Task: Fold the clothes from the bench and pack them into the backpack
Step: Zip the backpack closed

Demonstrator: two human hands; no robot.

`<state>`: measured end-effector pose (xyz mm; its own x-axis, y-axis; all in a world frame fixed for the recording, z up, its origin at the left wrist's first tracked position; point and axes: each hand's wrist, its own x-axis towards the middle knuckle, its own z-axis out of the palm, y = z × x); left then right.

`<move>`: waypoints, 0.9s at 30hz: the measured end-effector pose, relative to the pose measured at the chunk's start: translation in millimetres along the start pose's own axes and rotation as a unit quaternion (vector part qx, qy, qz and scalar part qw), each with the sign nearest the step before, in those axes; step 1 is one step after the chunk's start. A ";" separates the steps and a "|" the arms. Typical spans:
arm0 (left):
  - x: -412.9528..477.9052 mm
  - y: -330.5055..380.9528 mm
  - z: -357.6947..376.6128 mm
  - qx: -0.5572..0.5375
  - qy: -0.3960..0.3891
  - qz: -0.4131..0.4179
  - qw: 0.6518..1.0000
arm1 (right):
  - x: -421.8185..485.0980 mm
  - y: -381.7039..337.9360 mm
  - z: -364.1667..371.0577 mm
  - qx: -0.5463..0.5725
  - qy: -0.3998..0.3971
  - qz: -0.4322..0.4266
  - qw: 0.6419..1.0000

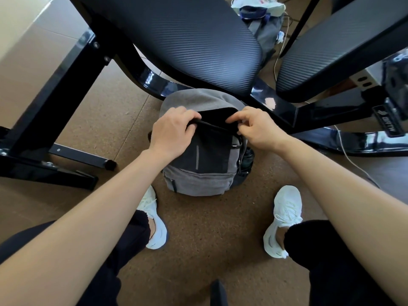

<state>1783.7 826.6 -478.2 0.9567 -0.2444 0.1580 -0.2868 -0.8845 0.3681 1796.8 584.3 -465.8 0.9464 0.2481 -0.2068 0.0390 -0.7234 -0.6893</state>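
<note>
Both hands, the left hand (pixel 171 132) and right hand (pixel 257 129), pinch the soft grey fabric backpack's (pixel 198 180) limp opening rim; that rim looks the best hold.

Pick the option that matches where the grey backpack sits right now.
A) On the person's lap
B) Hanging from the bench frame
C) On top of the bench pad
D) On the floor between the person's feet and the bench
D: the grey backpack stands on the brown floor under the bench, with the left hand and right hand gripping its open top edge.
</note>
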 end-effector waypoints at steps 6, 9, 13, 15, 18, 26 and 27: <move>20.0 12.7 7.5 0.122 0.002 0.161 0.979 | -5.1 6.8 -2.2 0.032 -0.034 -0.002 0.999; 26.5 14.0 14.9 0.146 -0.028 0.194 0.970 | -9.4 12.1 -2.8 0.120 -0.044 0.036 0.991; 26.5 8.1 23.1 0.131 0.000 0.172 0.976 | -18.8 35.5 13.6 0.250 0.069 0.151 0.954; 22.9 7.8 24.2 0.116 0.014 0.167 0.979 | -30.6 60.7 36.6 0.237 0.090 0.217 0.943; 20.1 9.1 23.9 0.099 0.022 0.158 0.982 | -48.0 91.5 70.8 0.225 0.034 0.299 0.927; 18.2 11.9 27.1 0.082 0.019 0.143 0.986 | -40.5 112.5 124.1 0.427 0.037 0.381 0.820; 18.5 11.3 27.1 0.079 0.018 0.141 0.987 | -38.4 113.4 127.0 0.437 0.040 0.380 0.814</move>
<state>1799.5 801.3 -495.9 0.8369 -0.4779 0.2670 -0.5271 -0.8351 0.1573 1724.1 574.6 -624.2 0.6092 -0.1250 -0.7831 -0.7782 0.0960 -0.6207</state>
